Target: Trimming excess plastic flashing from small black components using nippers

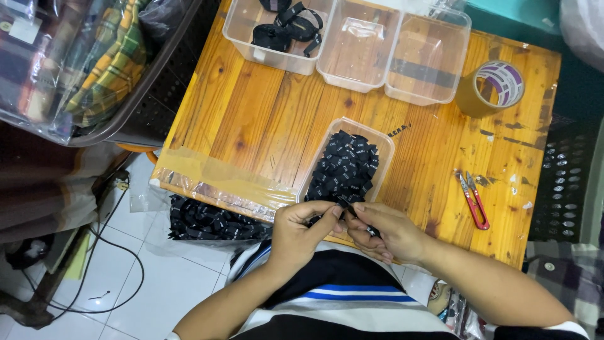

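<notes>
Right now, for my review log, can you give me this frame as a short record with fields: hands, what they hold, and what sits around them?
Left hand: pinches a small black label with its fingers
Right hand: grips the same label from the other side
Nearest container: clear tub of black labels, just beyond the hands
Table: orange-stained wood, taped front edge
Far side: three clear tubs, one with black straps
Right side: red thread snips, brown tape roll
Below table: bag of black labels
</notes>
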